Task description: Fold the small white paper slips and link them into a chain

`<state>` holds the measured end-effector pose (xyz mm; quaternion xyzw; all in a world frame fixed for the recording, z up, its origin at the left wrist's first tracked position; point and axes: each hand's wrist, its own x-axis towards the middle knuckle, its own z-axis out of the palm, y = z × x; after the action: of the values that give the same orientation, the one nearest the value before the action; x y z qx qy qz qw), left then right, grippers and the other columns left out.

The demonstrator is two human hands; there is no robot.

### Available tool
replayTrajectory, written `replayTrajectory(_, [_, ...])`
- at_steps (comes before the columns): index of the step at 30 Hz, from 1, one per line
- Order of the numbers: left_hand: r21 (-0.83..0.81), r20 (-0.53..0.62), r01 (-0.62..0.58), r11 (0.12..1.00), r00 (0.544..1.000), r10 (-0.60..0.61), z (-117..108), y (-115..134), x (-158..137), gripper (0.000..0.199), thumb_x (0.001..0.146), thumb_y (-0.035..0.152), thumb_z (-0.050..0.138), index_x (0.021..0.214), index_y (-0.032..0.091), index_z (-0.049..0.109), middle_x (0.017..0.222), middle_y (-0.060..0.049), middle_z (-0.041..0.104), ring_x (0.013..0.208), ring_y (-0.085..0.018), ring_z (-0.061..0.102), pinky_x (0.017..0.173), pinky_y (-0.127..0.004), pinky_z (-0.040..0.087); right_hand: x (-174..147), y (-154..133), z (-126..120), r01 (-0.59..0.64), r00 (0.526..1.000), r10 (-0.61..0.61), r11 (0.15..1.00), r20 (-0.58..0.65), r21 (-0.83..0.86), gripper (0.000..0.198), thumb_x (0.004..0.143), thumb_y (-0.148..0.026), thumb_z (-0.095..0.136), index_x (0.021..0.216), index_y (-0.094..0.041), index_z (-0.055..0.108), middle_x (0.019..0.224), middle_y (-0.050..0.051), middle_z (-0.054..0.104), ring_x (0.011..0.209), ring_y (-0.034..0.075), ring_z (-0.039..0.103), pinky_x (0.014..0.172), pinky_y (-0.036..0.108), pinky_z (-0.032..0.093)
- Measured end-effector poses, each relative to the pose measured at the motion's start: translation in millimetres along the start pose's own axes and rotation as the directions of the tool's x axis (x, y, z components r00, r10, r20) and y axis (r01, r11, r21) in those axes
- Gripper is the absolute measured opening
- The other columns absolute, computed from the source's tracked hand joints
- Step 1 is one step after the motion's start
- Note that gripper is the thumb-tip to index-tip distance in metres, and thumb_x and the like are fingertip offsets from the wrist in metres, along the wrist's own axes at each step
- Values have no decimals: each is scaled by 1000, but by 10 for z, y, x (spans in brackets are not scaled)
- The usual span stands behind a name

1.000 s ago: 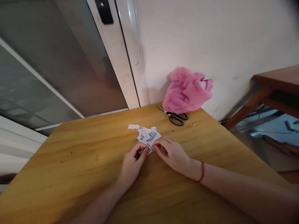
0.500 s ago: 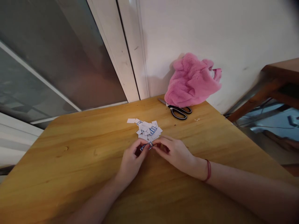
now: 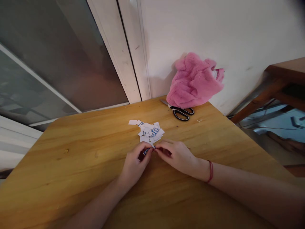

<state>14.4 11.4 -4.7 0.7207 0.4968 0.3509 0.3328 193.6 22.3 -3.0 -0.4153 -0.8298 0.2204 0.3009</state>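
Between my fingertips is a small piece of paper [image 3: 146, 151] with blue print, mostly hidden by the fingers. My left hand [image 3: 136, 161] pinches it from the left, thumb and forefinger closed. From the right, my right hand [image 3: 178, 156] pinches its other end, with a red band around the wrist. The two hands nearly touch, low over the wooden table. Just beyond them lies a loose heap of small white paper pieces [image 3: 150, 131], some printed with blue outlines.
Black-handled scissors [image 3: 181, 114] lie at the back of the wooden table [image 3: 95, 178], blades partly beside a pink fluffy cloth [image 3: 192, 82] against the wall. A glass sliding door [image 3: 71, 57] borders the far left. Another wooden piece of furniture [image 3: 283, 76] stands at right.
Both hands stay pinched on the paper piece, which now shows less of its printed face and looks more tilted or folded. The view has shifted slightly.
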Motion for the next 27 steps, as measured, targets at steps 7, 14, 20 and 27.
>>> replayTrajectory(7, [18, -2, -13, 1000, 1000, 13, 2, 22, 0, 11, 84, 24, 48, 85, 20, 58, 78, 0, 62, 71, -13, 55, 63, -22, 42, -7, -25, -9, 9, 999, -8, 1000, 36, -13, 12, 84, -19, 48, 85, -18, 60, 69, 0, 61, 56, 9, 50, 54, 20, 32])
replayTrajectory(14, [19, 2, -19, 1000, 1000, 19, 3, 33, -16, 9, 83, 24, 49, 84, 20, 57, 77, -1, 61, 72, -13, 56, 64, -22, 43, -5, -24, -20, 14, 997, -13, 1000, 70, -17, 11, 82, -17, 48, 77, -18, 58, 62, -3, 56, 52, 7, 42, 51, 19, 26])
replayTrajectory(20, [-28, 36, -3, 1000, 999, 4, -1, 29, -14, 10, 84, 26, 50, 84, 20, 57, 75, 0, 60, 67, -12, 52, 59, -21, 40, 5, -18, -51, 1, 987, -2, 1000, 162, 3, 15, 82, -16, 48, 68, -16, 54, 58, -3, 52, 50, 7, 36, 50, 20, 23])
replayTrajectory(27, [-103, 111, 38, 994, 994, -26, -16, 34, -21, 13, 85, 30, 48, 82, 20, 56, 72, 0, 57, 63, -11, 48, 58, -22, 38, 11, 45, -39, 48, 966, -58, 998, 252, 44, 23, 84, -19, 46, 61, -15, 52, 55, -3, 51, 49, 7, 35, 48, 22, 21])
